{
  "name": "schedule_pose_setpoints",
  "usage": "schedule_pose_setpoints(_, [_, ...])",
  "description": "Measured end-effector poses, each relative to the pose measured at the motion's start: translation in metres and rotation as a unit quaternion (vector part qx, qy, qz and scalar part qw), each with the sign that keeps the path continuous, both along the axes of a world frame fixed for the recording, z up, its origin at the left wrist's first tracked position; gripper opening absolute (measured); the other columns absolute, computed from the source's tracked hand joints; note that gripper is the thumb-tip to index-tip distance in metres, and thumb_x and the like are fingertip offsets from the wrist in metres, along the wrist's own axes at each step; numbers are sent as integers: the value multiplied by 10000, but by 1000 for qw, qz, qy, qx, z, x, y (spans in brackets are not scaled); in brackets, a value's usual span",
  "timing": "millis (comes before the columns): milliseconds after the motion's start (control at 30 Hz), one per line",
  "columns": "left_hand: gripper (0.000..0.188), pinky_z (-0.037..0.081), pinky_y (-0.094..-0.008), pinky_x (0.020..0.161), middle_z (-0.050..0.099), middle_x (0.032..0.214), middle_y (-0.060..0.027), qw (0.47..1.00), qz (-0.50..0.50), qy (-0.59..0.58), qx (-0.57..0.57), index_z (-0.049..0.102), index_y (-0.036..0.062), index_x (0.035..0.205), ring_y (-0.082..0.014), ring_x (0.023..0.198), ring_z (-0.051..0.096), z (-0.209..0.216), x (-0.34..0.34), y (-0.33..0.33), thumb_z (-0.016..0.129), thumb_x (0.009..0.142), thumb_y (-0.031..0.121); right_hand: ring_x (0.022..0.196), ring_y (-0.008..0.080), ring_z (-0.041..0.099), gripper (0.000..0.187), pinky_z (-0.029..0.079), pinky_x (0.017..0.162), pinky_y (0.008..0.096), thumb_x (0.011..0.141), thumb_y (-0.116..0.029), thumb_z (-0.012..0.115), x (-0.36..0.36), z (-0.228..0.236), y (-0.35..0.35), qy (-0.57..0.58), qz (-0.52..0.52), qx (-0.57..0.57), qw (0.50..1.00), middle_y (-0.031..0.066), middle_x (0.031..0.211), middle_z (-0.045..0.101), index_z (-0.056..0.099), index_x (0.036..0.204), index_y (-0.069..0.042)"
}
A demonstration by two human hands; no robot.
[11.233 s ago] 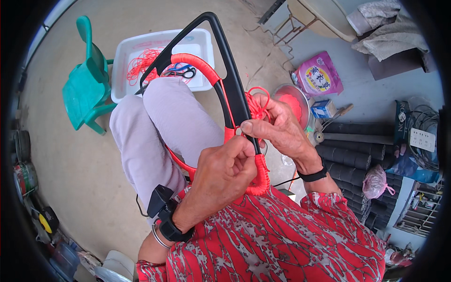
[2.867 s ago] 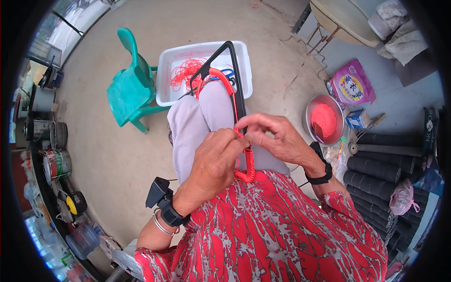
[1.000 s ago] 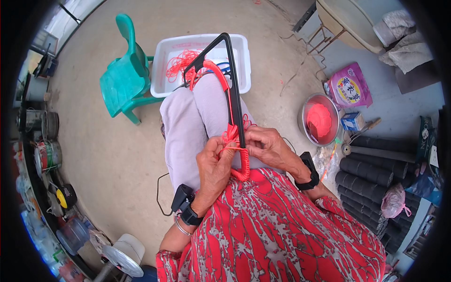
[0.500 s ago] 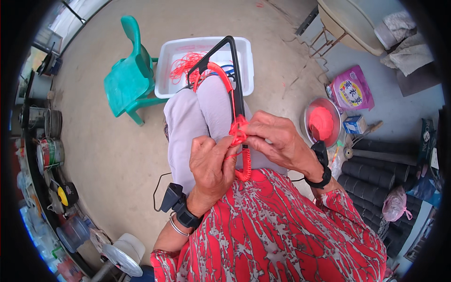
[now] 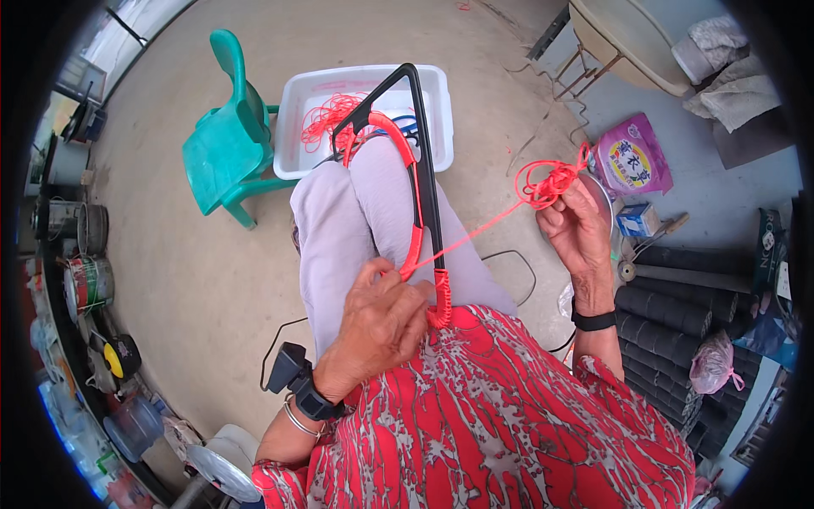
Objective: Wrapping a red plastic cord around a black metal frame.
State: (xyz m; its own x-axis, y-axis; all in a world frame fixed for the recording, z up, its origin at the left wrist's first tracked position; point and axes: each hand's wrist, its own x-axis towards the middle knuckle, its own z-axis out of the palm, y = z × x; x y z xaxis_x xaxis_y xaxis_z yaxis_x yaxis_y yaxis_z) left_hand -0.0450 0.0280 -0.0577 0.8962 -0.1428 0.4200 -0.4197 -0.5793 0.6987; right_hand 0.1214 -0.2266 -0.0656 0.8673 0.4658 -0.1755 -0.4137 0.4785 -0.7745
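A black frame [image 5: 427, 161] with a long straight side leans across my lap. Red cord is wound tightly round its near end, and its curved inner strip [image 5: 393, 129] is red too. My left hand [image 5: 381, 318] pinches red cord against the lower part of this strip; its fingertips are partly hidden. Out to the right, my right hand [image 5: 581, 233] grips a loose tangled bundle of red cord [image 5: 551, 182] between thumb and fingers. One strand runs taut from the bundle across the black side to my left hand.
Beyond my knees stands a white plastic tub [image 5: 292, 119] with more loose red cord [image 5: 331, 119]. A green plastic chair [image 5: 225, 148] is at its left. At right are a metal bowl [image 5: 604, 204], partly behind my right hand, a purple bag [image 5: 632, 157] and dark rolls [image 5: 661, 314].
My right hand has moved away to the right with the bundle of red cord, drawing a strand straight. My left hand has shifted slightly down and left, staying at the frame.
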Motion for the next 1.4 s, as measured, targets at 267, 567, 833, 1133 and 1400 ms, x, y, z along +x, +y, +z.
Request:
schedule_pose_setpoints(267, [123, 408, -374, 704, 560, 671, -89, 987, 124, -6, 98, 622, -7, 736, -266, 651, 516, -15, 3, 3, 704, 748, 84, 654, 94, 523, 82, 407, 576, 230, 861, -64, 632, -13, -10, 6, -259, -35, -390, 883, 3, 768, 579, 677, 919, -27])
schedule_pose_setpoints(567, [273, 385, -377, 683, 572, 810, -125, 974, 131, 153, 100, 614, -9, 984, -296, 712, 530, -2, 8, -7, 700, 737, 71, 642, 181, 563, 168, 440, 565, 292, 776, 3, 640, -48, -10, 52, -477, 189, -428, 744, 88, 750, 547, 647, 944, -2])
schedule_pose_setpoints(833, [306, 385, -376, 684, 589, 785, -120, 977, 125, 161, -58, 624, 28, 1051, -279, 687, 533, -23, 10, -8, 704, 760, 80, 654, 147, 564, 141, 457, 603, 306, 870, -116, 573, -59, -12, 79, -314, 276, -332, 846, 107, 753, 594, 584, 919, 16])
schedule_pose_setpoints(1133, [158, 356, -392, 638, 588, 756, -142, 978, 143, 118, 99, 608, 7, 904, -302, 686, 552, 8, 6, 2, 653, 752, 18, 693, 66, 558, 126, 464, 618, 232, 863, -62, 631, -59, 6, 65, -162, 209, -369, 891, 29, 783, 628, 613, 969, 4])
schedule_pose_setpoints(1400, [246, 418, -397, 631, 616, 764, -158, 981, 118, 137, -64, 563, 1, 1014, -330, 649, 566, 38, 11, -2, 637, 779, -8, 765, 147, 550, 570, 464, 670, 277, 707, -86, 787, -64, 33, 87, -453, 175, -289, 825, 60, 892, 572, 555, 1226, -34])
